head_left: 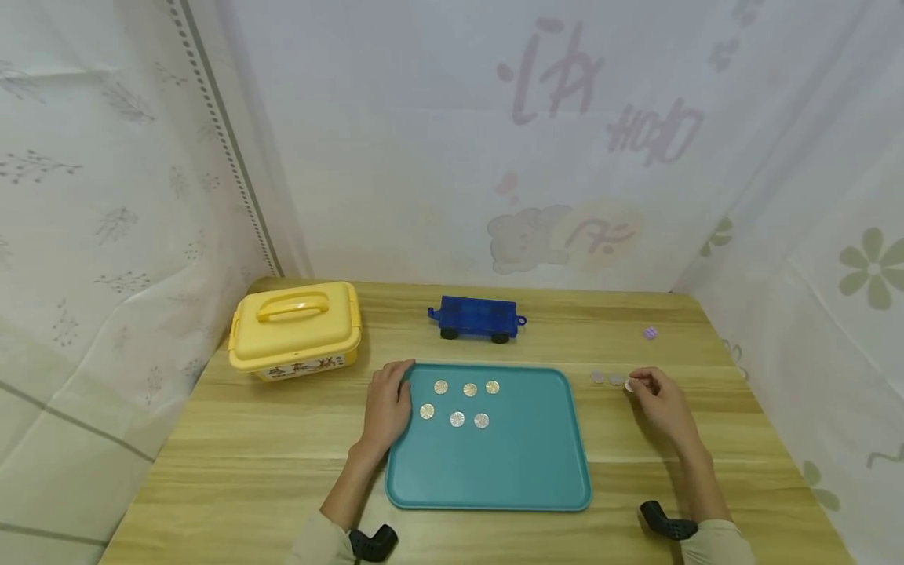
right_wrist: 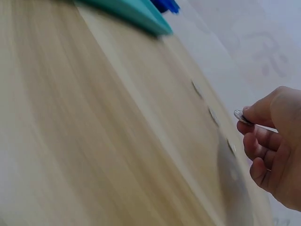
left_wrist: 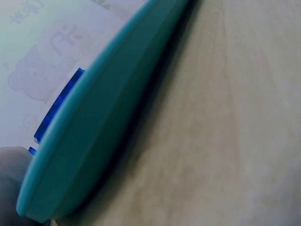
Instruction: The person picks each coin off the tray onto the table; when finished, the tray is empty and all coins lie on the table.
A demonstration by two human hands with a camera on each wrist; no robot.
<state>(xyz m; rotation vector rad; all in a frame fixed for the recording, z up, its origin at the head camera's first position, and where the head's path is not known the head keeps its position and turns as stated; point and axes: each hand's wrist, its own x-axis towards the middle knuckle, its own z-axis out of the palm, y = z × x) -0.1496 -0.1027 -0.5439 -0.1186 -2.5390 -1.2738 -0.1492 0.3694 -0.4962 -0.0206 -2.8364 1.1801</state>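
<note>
A teal tray (head_left: 494,471) lies on the wooden table with several silver coins (head_left: 457,419) in its far half. My left hand (head_left: 402,377) rests flat against the tray's left rim (left_wrist: 94,141), fingers relaxed near the far left corner. To the right of the tray, my right hand (head_left: 633,383) pinches a silver coin (right_wrist: 242,116) between thumb and forefinger, just above the table. More coins (head_left: 606,379) lie in a short row on the wood just left of that hand, and the row of coins (right_wrist: 213,115) also shows in the right wrist view.
A yellow lidded box with a handle (head_left: 295,329) stands at the back left. A blue toy wagon (head_left: 476,318) sits behind the tray. A small purple piece (head_left: 650,333) lies at the back right. Curtains close in the table on three sides.
</note>
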